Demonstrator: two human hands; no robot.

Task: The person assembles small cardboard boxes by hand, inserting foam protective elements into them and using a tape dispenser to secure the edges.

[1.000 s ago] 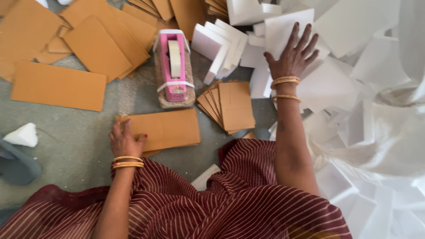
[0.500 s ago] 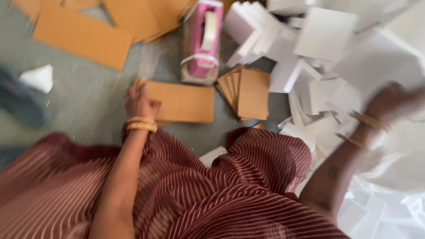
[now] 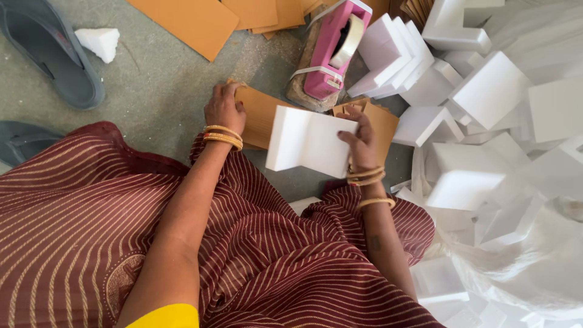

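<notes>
The right hand held a white foam block by its right edge, grip pinching it with fingers over the top face and thumb presumably beneath, out of view. The block hung above the floor in front of the lap, at about 6 o'clock from the pink tape dispenser. The left hand pressed down on a brown cardboard sheet, fingers curled over its left end; the sheet lay flat, partly under the block.

Judgement on handling: the foam looked very light and rigid, one-handed lift evidently enough. Its surface is probably soft enough to dent, and corners may crumble under a hard squeeze. Best hold would be across the flat faces near an edge, as here, with light pressure. The block had a stepped profile, so the thicker part should give the safer purchase.

More foam pieces were heaped at 3 o'clock, touching one another. A grey sandal lay at 10 o'clock, well apart.
</notes>
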